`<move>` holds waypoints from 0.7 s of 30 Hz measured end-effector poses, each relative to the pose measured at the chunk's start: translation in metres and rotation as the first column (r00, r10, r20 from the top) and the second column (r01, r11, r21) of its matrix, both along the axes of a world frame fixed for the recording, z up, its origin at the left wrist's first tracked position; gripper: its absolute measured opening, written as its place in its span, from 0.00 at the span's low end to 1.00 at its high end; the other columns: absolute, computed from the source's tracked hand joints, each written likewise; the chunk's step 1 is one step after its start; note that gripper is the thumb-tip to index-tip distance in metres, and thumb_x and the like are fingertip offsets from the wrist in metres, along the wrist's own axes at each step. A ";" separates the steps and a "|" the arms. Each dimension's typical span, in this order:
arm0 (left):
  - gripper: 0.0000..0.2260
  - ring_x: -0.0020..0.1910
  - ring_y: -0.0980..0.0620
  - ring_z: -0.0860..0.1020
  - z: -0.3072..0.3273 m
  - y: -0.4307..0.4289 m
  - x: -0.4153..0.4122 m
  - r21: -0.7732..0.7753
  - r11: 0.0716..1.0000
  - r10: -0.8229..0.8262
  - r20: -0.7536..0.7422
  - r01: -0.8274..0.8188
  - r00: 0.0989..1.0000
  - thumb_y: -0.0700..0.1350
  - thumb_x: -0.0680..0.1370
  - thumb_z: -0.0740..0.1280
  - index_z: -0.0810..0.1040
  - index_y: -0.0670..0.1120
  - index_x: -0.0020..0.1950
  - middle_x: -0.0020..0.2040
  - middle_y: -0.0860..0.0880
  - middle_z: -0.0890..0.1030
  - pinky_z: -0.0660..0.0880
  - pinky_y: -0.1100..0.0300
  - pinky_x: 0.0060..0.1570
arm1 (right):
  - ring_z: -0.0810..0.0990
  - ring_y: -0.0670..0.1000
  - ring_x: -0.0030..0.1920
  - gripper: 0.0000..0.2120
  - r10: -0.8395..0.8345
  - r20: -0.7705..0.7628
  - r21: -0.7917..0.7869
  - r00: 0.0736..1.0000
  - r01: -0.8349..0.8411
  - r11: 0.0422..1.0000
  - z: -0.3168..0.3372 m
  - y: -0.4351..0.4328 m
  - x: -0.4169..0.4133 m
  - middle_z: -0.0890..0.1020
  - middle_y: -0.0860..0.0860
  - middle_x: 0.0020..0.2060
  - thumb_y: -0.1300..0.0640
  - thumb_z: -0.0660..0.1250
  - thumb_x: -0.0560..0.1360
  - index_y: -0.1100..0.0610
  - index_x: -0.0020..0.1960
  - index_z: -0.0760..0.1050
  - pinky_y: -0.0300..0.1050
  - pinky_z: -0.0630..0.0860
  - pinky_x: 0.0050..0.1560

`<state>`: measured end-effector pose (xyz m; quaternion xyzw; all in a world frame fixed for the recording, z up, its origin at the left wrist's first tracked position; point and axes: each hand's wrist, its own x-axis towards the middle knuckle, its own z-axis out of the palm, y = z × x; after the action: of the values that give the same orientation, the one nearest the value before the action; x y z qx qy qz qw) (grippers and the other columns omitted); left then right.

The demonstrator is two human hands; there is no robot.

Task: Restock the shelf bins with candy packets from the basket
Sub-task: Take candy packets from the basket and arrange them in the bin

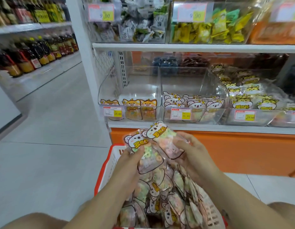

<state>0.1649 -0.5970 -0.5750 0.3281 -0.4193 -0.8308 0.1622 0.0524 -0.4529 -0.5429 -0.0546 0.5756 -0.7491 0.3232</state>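
The red basket (107,164) lies nearest, heaped with candy packets (160,195). Above it the left hand (128,166) pinches one koala packet (143,151), thumb on its front and fingers curled behind. The right hand (191,154) grips a second packet (165,138), fingers curled round its edge. On the shelf, the left bin (130,86) holds a few fox packets (132,104), the middle bin (193,80) a low row of koala ones, and the right bin (262,117) a tiger heap (249,95).

Head camera looks down, close over basket (101,177).
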 end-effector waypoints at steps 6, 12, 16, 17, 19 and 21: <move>0.17 0.59 0.41 0.82 -0.003 0.003 -0.009 -0.070 0.997 -0.009 0.101 0.016 0.995 0.51 0.83 0.64 0.74 0.46 0.70 0.61 0.43 0.83 0.75 0.38 0.63 | 0.84 0.47 0.40 0.16 0.147 -0.206 0.264 0.967 -0.090 0.960 -0.015 -0.009 0.020 0.87 0.48 0.40 0.54 0.78 0.70 0.51 0.55 0.76 0.48 0.74 0.48; 0.24 0.57 0.42 0.83 0.005 0.006 -0.010 -0.055 0.995 -0.082 0.062 0.086 0.995 0.61 0.83 0.53 0.80 0.48 0.63 0.57 0.42 0.85 0.74 0.40 0.66 | 0.85 0.50 0.44 0.22 0.220 -0.274 0.357 0.936 -0.114 0.927 -0.024 -0.013 0.018 0.86 0.49 0.40 0.48 0.79 0.67 0.50 0.56 0.74 0.49 0.76 0.50; 0.41 0.61 0.44 0.81 -0.003 0.004 -0.009 -0.201 0.967 -0.141 0.084 0.156 0.986 0.75 0.63 0.72 0.73 0.55 0.69 0.62 0.48 0.83 0.72 0.39 0.67 | 0.85 0.51 0.44 0.19 0.203 -0.305 0.365 0.930 -0.083 0.927 -0.027 -0.013 0.019 0.85 0.52 0.39 0.49 0.79 0.69 0.51 0.54 0.73 0.49 0.76 0.48; 0.45 0.62 0.45 0.81 -0.004 0.002 -0.009 -0.233 0.960 -0.139 0.088 0.156 0.986 0.73 0.56 0.78 0.73 0.56 0.69 0.62 0.49 0.82 0.73 0.40 0.67 | 0.85 0.53 0.44 0.21 0.219 -0.313 0.367 0.924 -0.095 0.925 -0.026 -0.013 0.017 0.85 0.53 0.40 0.48 0.79 0.68 0.51 0.54 0.73 0.51 0.76 0.50; 0.45 0.60 0.49 0.81 -0.005 -0.002 -0.009 -0.299 0.940 -0.140 0.104 0.166 0.985 0.66 0.54 0.82 0.73 0.58 0.68 0.61 0.51 0.83 0.75 0.44 0.64 | 0.83 0.51 0.41 0.23 0.294 -0.316 0.375 0.902 -0.165 0.912 -0.021 -0.011 0.012 0.84 0.52 0.38 0.45 0.79 0.66 0.51 0.54 0.72 0.52 0.76 0.49; 0.40 0.60 0.50 0.81 -0.002 -0.005 -0.008 -0.326 0.920 -0.186 0.129 0.219 0.974 0.63 0.58 0.83 0.73 0.59 0.68 0.60 0.53 0.83 0.75 0.45 0.63 | 0.78 0.46 0.36 0.25 0.371 -0.299 0.385 0.879 -0.245 0.890 -0.016 -0.007 0.005 0.79 0.46 0.33 0.45 0.80 0.66 0.51 0.56 0.73 0.47 0.73 0.44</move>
<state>0.1566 -0.6017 -0.5772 0.2896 -0.5947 -0.7420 0.1091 0.0575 -0.4597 -0.5590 -0.2287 0.7281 -0.5545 0.3319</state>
